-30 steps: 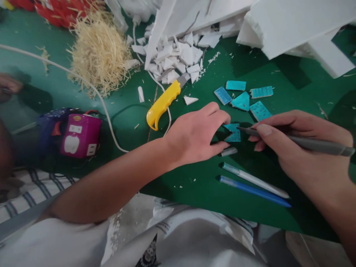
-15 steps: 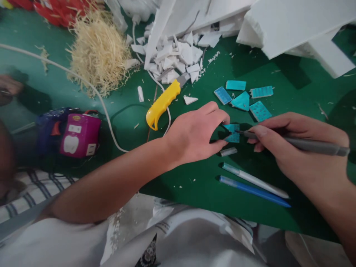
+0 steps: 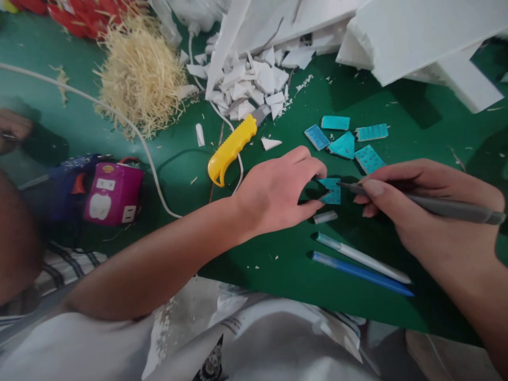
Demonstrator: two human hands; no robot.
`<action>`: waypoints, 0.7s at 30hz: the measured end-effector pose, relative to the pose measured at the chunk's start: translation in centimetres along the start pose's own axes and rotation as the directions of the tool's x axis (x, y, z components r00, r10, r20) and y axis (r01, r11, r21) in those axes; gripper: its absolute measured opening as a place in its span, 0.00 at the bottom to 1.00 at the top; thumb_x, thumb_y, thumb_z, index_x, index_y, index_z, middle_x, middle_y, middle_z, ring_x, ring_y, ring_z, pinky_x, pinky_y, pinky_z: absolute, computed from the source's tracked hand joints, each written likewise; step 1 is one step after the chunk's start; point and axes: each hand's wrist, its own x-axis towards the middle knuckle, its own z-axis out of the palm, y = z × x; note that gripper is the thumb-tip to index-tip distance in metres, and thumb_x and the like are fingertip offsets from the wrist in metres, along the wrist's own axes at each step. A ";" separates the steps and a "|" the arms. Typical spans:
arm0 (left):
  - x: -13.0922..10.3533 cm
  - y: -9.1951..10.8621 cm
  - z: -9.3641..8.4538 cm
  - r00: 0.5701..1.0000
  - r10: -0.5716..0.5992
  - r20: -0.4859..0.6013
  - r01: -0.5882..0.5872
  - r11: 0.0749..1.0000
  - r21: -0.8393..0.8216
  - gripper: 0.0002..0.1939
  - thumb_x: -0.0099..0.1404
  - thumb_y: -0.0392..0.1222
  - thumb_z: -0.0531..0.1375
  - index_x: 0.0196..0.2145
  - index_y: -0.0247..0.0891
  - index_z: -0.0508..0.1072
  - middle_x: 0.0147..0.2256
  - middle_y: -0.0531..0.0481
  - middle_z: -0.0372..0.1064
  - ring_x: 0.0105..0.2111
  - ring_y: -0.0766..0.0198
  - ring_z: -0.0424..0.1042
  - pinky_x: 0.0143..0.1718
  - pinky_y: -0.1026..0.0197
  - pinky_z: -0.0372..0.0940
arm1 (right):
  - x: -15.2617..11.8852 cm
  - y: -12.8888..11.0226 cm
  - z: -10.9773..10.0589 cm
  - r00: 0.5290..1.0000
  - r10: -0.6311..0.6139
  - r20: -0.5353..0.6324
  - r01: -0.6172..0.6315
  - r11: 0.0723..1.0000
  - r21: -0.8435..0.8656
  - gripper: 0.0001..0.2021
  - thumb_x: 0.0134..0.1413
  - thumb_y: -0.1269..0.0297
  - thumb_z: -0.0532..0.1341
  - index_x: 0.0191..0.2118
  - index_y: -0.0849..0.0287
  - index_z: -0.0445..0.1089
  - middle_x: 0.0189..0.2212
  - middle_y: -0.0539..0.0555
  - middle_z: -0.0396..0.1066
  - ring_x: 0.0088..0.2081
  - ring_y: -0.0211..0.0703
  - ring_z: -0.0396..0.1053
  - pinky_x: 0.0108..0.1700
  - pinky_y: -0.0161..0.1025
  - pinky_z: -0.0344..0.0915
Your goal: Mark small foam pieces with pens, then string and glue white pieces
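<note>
Between the thumb and fingers of my left hand (image 3: 278,188) is a small blue foam piece (image 3: 333,197) with a notch cut in its left side, held flat on the green table. My right hand (image 3: 416,203) grips a dark grey pen (image 3: 448,208), its tip at the piece's upper right edge. Just below lie a pen cap (image 3: 326,217), a white pen (image 3: 365,258) and a blue pen (image 3: 361,272). Beyond my hands are several blue-painted pieces, including a triangular one (image 3: 343,145), a striped one (image 3: 372,132) and a dotted one (image 3: 369,159).
A yellow box cutter (image 3: 232,151) lies left of the pieces, near a pile of white foam scraps (image 3: 254,79). Large white foam sheets (image 3: 428,37) fill the back right. Straw (image 3: 138,79), a white cable (image 3: 130,124) and a magenta power socket (image 3: 113,193) are left, near another person's hand (image 3: 15,127).
The pen tip in my right hand has shifted slightly up along the blue piece, toward its right edge. My left hand stays in place. The other person's arm at the left has moved.
</note>
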 end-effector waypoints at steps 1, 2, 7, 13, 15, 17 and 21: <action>0.0 0.0 0.0 1.000 0.002 -0.001 -0.002 1.000 0.000 0.15 0.65 0.44 0.65 0.48 0.40 0.73 0.45 0.50 0.71 0.40 0.62 0.74 0.36 0.61 0.65 | 0.0 0.0 0.0 1.000 0.016 -0.013 -0.016 1.000 0.018 0.05 0.45 0.64 0.73 0.26 0.53 0.77 0.21 0.48 0.76 0.19 0.37 0.72 0.21 0.34 0.69; 0.0 -0.1 0.0 1.000 0.004 -0.003 -0.004 1.000 -0.001 0.15 0.65 0.44 0.65 0.48 0.40 0.73 0.45 0.50 0.71 0.40 0.63 0.74 0.36 0.61 0.65 | 0.1 0.0 -0.1 0.999 0.024 -0.027 -0.023 0.999 0.033 0.06 0.43 0.64 0.73 0.26 0.53 0.77 0.21 0.48 0.76 0.19 0.36 0.71 0.21 0.33 0.69; 0.0 -0.2 0.0 1.000 0.003 -0.013 -0.004 1.000 -0.029 0.15 0.64 0.44 0.66 0.48 0.40 0.73 0.45 0.50 0.72 0.40 0.63 0.74 0.36 0.61 0.65 | 0.1 0.8 -0.5 1.000 -0.014 -0.017 0.016 0.996 0.083 0.06 0.41 0.64 0.75 0.28 0.53 0.79 0.23 0.48 0.77 0.21 0.35 0.73 0.25 0.32 0.73; 0.0 -0.3 0.1 1.000 -0.005 -0.022 0.004 0.998 -0.063 0.16 0.62 0.42 0.68 0.47 0.39 0.75 0.43 0.51 0.72 0.35 0.66 0.71 0.34 0.63 0.63 | -0.3 0.6 -0.1 0.999 -0.003 -0.037 0.005 0.998 0.057 0.04 0.51 0.64 0.70 0.28 0.55 0.80 0.23 0.50 0.77 0.22 0.36 0.74 0.25 0.33 0.73; -0.1 -0.3 0.1 1.000 -0.005 -0.023 0.004 0.998 -0.068 0.16 0.62 0.42 0.68 0.47 0.39 0.74 0.43 0.51 0.72 0.36 0.66 0.71 0.33 0.63 0.62 | -0.4 0.4 0.1 0.999 0.008 -0.034 -0.006 0.999 0.045 0.04 0.52 0.64 0.69 0.27 0.55 0.79 0.23 0.51 0.77 0.22 0.37 0.74 0.25 0.34 0.73; -0.1 -0.2 0.1 1.000 -0.007 -0.023 0.006 0.998 -0.069 0.15 0.62 0.42 0.68 0.47 0.39 0.74 0.44 0.51 0.72 0.37 0.66 0.72 0.34 0.62 0.63 | -0.5 0.4 0.2 0.999 0.003 -0.037 -0.001 0.999 0.046 0.05 0.52 0.63 0.70 0.27 0.55 0.80 0.24 0.51 0.78 0.23 0.38 0.75 0.26 0.34 0.74; 0.0 -0.2 0.1 1.000 -0.006 -0.022 0.005 0.998 -0.067 0.16 0.62 0.42 0.68 0.47 0.39 0.74 0.44 0.51 0.72 0.38 0.65 0.73 0.35 0.62 0.63 | -0.5 0.7 0.1 0.999 -0.018 -0.042 0.019 0.999 0.031 0.05 0.51 0.61 0.71 0.28 0.55 0.80 0.25 0.52 0.79 0.23 0.38 0.75 0.26 0.35 0.74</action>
